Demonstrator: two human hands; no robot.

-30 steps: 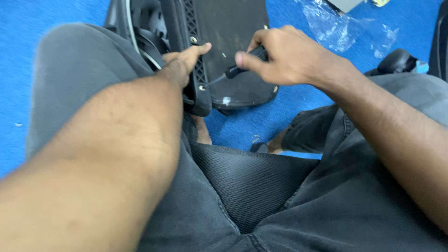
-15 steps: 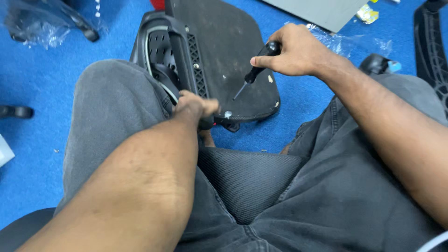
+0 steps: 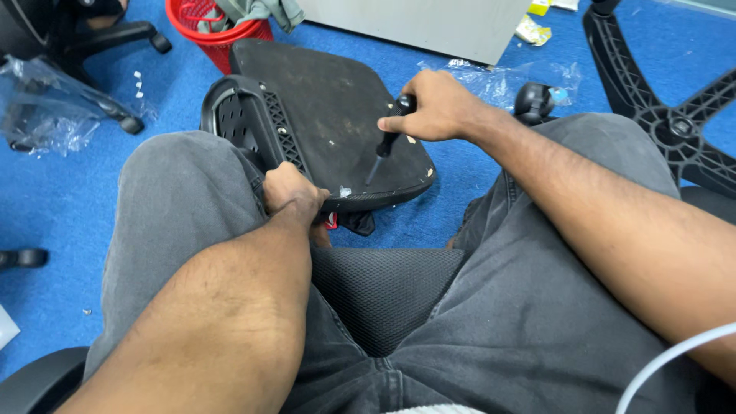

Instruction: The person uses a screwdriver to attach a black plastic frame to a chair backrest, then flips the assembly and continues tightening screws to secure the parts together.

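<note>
Seated, legs in grey jeans (image 3: 491, 322) nearest, mesh seat pad (image 3: 383, 295) between thighs. Chair seat (image 3: 337, 130) lying underside up past the knees, near edge resting by the left knee, far edge toward the red basket (image 3: 211, 31).

Left hand (image 3: 291, 192): fingers curled tight together, clamped on the near edge of the chair seat beside the slotted armrest bracket (image 3: 253, 123). Thumb hidden, so exact grip on the rim cannot be told.

Right hand (image 3: 433, 107): fingers wrapped shut around the black handle of a screwdriver (image 3: 387, 146), index laid along it. Screwdriver above the near right part of the chair seat, well inside its right edge. Long axis tilted, handle up and far right, tip down and near left; tip looks just short of or barely touching the board, not clearly seated in any screw.

Progress, judged: bracket looks mounted along the left edge, screw heads visible in it. No loose screw visible at the tip. Remaining fasteners uncertain; work looks partway.

Beyond: star base (image 3: 675, 115) at far right, clear plastic wrap (image 3: 46, 115) at far left, blue carpet (image 3: 54, 199) throughout.
</note>
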